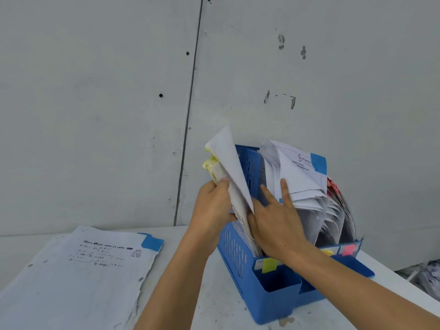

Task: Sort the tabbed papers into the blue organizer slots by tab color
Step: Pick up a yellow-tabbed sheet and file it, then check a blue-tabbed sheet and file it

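Pale grey panel wall fills the background, seamed and pocked with screw holes and scuffs, with a white tabletop below it.

Head view, hidden bits first. The right forearm crosses the front of the blue perforated plastic organizer and covers part of a small yellow front label. The yellow sticky label and the pink sticky label show plainly. At the far right, below the tabletop edge, a crumpled heap of papers is cut off by the frame. On the left lies a flat stack of white punched sheets with a blue corner tab. Its print is too blurred to read, and its lower end runs out of the picture.

Now the slots. The left hand clasps a sheaf of white papers with yellow tabs, thumb over the front. The foot of the sheaf stands in the leftmost slot. The right hand is unclenched, its fingers straight and splayed against the white papers with a blue tab that lean in the middle slot. It holds nothing. Its thumb is hidden behind the sheaf. Further right, the fanned sheets with red tabs crowd the last slot, their edges smeared and hard to count.
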